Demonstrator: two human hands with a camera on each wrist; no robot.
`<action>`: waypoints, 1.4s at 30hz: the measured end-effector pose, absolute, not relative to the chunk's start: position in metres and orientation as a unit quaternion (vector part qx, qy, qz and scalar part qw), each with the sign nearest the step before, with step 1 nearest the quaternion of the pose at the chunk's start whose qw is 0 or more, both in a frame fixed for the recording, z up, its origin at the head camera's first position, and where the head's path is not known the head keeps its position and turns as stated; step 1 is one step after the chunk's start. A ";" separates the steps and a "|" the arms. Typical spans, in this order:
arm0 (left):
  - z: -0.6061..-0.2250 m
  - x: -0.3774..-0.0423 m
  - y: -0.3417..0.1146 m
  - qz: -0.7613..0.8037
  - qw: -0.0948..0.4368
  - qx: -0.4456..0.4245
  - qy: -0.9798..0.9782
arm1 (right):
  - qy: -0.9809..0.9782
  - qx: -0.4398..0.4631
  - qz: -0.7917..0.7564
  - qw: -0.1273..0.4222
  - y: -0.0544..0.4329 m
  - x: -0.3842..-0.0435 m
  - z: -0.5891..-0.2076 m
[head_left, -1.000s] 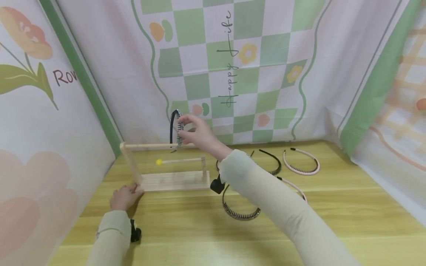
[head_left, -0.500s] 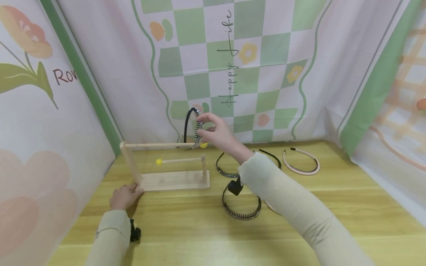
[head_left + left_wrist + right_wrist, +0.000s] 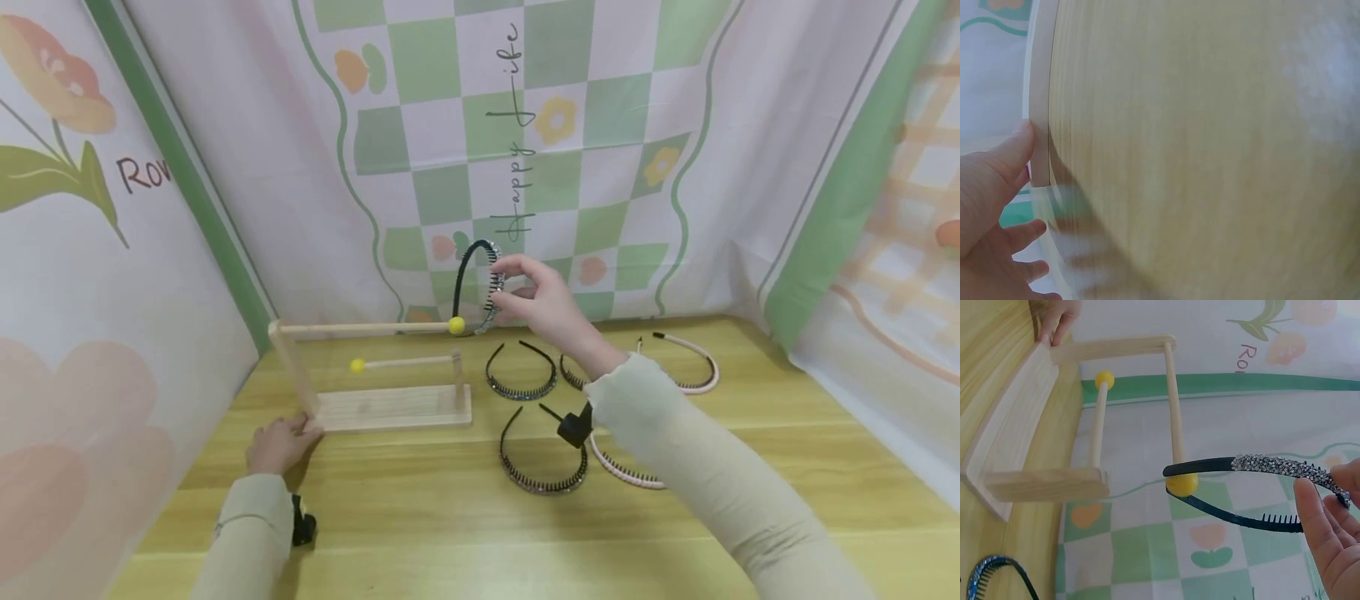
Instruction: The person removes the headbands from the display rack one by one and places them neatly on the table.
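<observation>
My right hand point(image 3: 547, 304) pinches a black toothed headband point(image 3: 459, 283) by its sparkly, rhinestone-covered side point(image 3: 1272, 464). The headband stands upright, its open ends down around the yellow ball point(image 3: 457, 325) at the right tip of a wooden rack's upper bar point(image 3: 360, 328). In the right wrist view, one end overlaps the ball and the other passes just below it. My left hand point(image 3: 277, 446) grips the left front corner of the rack's base point(image 3: 390, 408), thumb point(image 3: 1016, 147) along the edge, other fingers loosely bent. A shorter lower bar point(image 3: 408, 362) also carries a yellow ball.
Right of the rack lie dark sparkly headbands, one at the back point(image 3: 522, 394) and one in front point(image 3: 543, 487). Further right are a pink headband point(image 3: 630, 477), a pale pink one point(image 3: 708, 367) and a dark one point(image 3: 570, 375), partly behind my right arm. A patterned curtain point(image 3: 435, 196) hangs behind.
My right hand has moved right with the headband, from midway along the upper bar to its ball-tipped end. Headbands on the table have come out from behind the arm. My left hand stays put.
</observation>
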State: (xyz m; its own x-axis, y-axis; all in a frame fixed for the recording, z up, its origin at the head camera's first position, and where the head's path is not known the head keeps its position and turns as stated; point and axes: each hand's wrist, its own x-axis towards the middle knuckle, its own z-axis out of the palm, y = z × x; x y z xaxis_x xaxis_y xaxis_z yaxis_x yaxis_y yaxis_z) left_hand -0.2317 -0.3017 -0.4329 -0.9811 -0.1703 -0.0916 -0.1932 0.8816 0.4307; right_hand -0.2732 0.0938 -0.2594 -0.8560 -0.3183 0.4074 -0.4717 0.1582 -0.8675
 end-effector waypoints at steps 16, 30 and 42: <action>-0.432 -0.230 -0.299 0.229 0.032 -0.091 0.969 | -0.779 0.207 0.581 0.112 0.166 -0.257 -0.280; -0.433 -0.231 -0.302 0.220 0.019 -0.082 0.972 | -0.775 0.154 0.593 0.156 0.234 -0.237 -0.303; -0.428 -0.229 -0.299 0.226 0.026 -0.083 0.970 | -0.803 0.097 0.569 0.151 0.277 -0.222 -0.319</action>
